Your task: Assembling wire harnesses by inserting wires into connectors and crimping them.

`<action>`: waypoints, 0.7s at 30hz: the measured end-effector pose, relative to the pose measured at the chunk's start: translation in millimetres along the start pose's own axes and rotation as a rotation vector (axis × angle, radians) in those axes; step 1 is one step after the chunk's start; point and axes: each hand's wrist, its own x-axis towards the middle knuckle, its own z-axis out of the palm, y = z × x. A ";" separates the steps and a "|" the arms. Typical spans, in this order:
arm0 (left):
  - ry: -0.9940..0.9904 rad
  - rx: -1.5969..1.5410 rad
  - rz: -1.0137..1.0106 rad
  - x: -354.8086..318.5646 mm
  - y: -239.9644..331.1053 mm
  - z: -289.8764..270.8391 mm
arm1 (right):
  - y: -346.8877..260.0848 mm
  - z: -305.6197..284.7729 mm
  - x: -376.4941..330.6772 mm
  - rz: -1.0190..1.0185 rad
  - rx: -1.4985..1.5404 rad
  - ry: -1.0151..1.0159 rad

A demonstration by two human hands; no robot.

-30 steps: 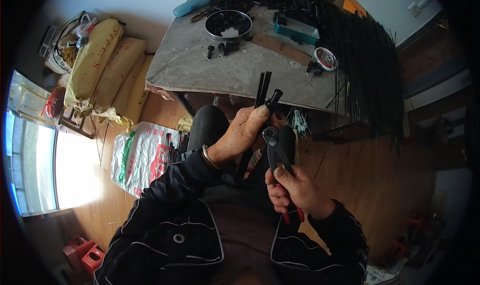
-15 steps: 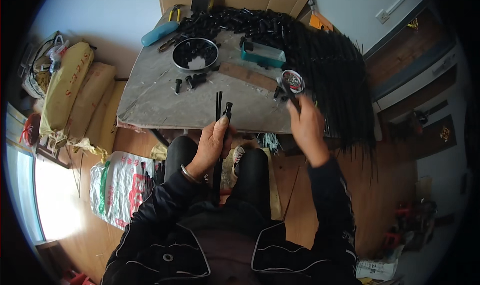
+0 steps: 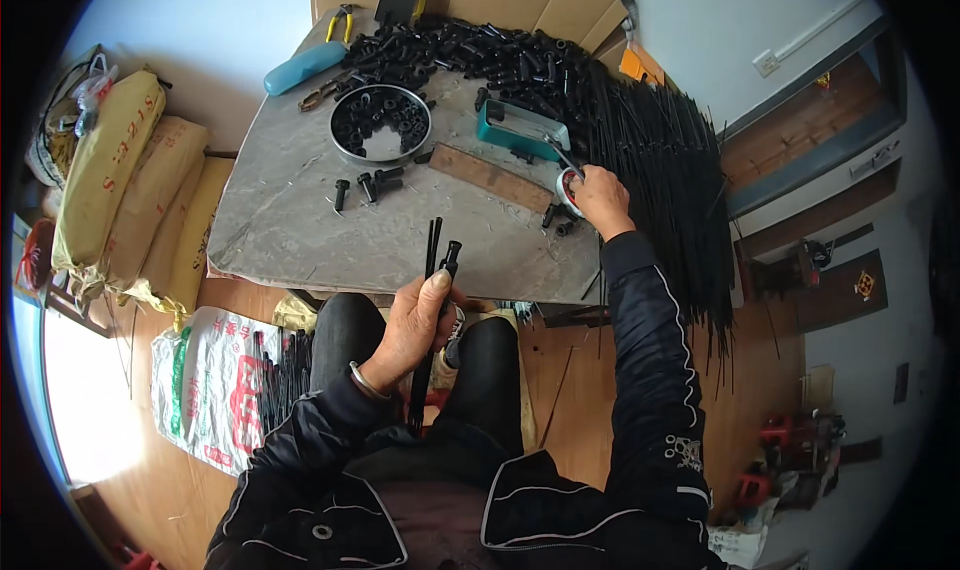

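Observation:
My left hand [image 3: 415, 320] is closed around a bundle of thin black rods [image 3: 430, 300], held upright over my lap; one rod carries a black cap at its top. My right hand [image 3: 600, 198] is stretched out to the grey table [image 3: 300, 230] and rests at a small round white-and-red tin [image 3: 567, 185]. Whether its fingers grip anything is hidden. A few black caps [image 3: 558, 222] lie just in front of that hand.
A round metal dish [image 3: 380, 125] holds black caps; more are heaped at the table's back [image 3: 470, 55]. A teal box [image 3: 520, 128], a wooden strip [image 3: 490, 178], pliers [image 3: 340, 20] and a blue handle [image 3: 305, 67] lie there. Long black rods [image 3: 670, 170] drape off the right side. Sacks [image 3: 120, 190] stand left.
My right hand left the rods at my lap and reached out to the small tin on the table. My view tilted up toward the table. The left hand kept its rods.

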 end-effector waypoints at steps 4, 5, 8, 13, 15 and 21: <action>-0.004 -0.009 -0.009 1.0 3.0 2.3 | 3.6 -4.8 -3.9 -0.024 -0.008 0.061; -0.012 -0.012 -0.002 1.7 3.5 2.7 | 4.0 -8.0 -4.2 0.008 0.007 0.054; -0.020 -0.009 0.004 -1.7 2.7 5.8 | 4.4 -14.3 -5.5 0.049 0.014 0.056; -0.057 0.032 0.014 -12.8 5.5 16.4 | 16.1 -18.8 -3.8 0.091 0.135 0.090; -0.063 0.036 0.036 -19.7 11.6 22.0 | 35.5 -12.8 2.5 0.087 0.330 0.117; -0.018 0.029 0.080 -34.6 12.2 15.9 | 10.1 -40.2 -40.9 0.131 0.946 -0.041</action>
